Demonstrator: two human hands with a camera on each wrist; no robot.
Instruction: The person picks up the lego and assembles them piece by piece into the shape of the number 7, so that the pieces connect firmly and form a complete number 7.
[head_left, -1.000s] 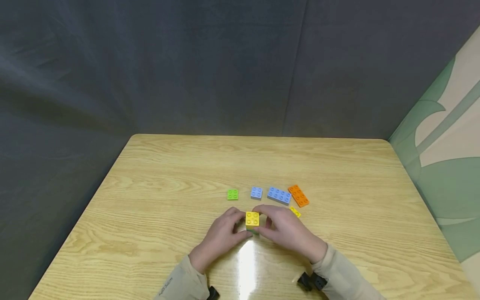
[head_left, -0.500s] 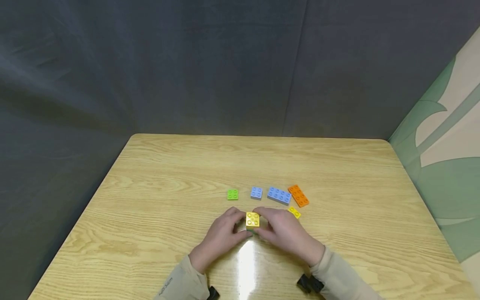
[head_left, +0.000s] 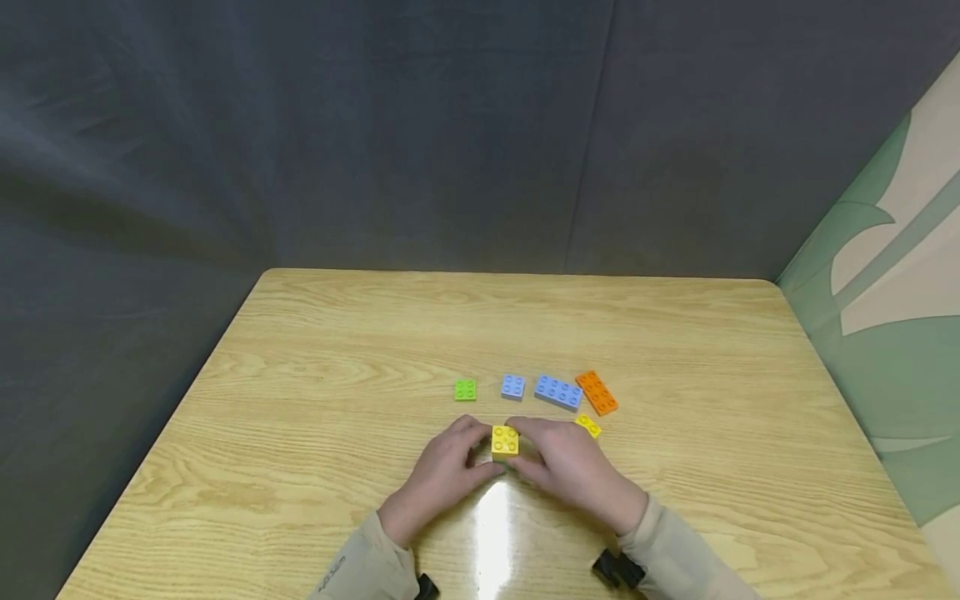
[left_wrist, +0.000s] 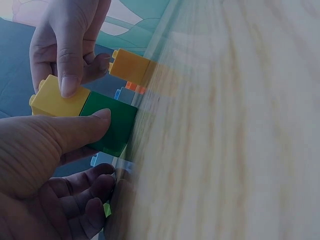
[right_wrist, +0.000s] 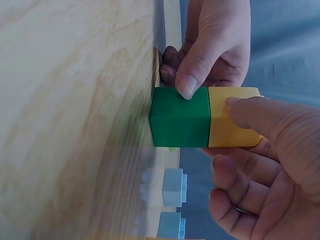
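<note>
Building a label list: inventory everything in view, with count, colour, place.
Green block: 1, dark green, bottom of stack
Upper yellow block: 1, yellow, on green block
Lime block: 1, light green, leftmost loose block
Small blue block: 1, blue, right of lime block
Long blue block: 1, blue, right of small blue block
Orange block: 1, orange, right of long blue block
Loose yellow block: 1, yellow, nearer than orange block
Table: 1, light wood, under blocks
Curtain: count unclear, dark blue-grey, behind and left
Leaf-print backdrop: 1, green and beige, right
Sleeves: 2, beige, forearms
Left hand: 1, bare, gripping green block
Right hand: 1, bare, gripping upper yellow block
</note>
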